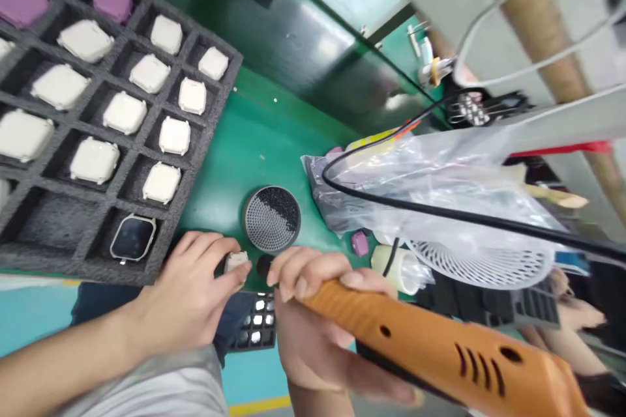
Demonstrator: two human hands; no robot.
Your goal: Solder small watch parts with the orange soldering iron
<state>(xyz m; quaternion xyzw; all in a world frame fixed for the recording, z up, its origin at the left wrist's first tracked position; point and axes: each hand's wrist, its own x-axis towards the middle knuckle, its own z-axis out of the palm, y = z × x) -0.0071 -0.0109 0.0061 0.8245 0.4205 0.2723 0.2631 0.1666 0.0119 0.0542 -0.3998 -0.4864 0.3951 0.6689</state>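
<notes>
My left hand [188,293] is closed on a small white watch case [237,262], pinched between thumb and fingers at the near edge of the green table. In my right hand [313,313] is an orange electric screwdriver [415,345] with a black cord, its dark tip end pointing left toward the watch case. The bit itself is too hidden to make out. Just beyond both hands stands a round dish [272,234] with a dimpled bottom, partly covered by tiny black screws. Left of it lies a dark grey foam tray [195,176] with white and purple watch cases in its compartments.
One tray compartment holds a dark-screened watch [133,238]. Clear plastic bags [420,182] lie at the right, beside a purple piece [360,243] and a white perforated basket [484,264]. The black cord [440,212] crosses over them. Another person's hand [580,313] shows at far right.
</notes>
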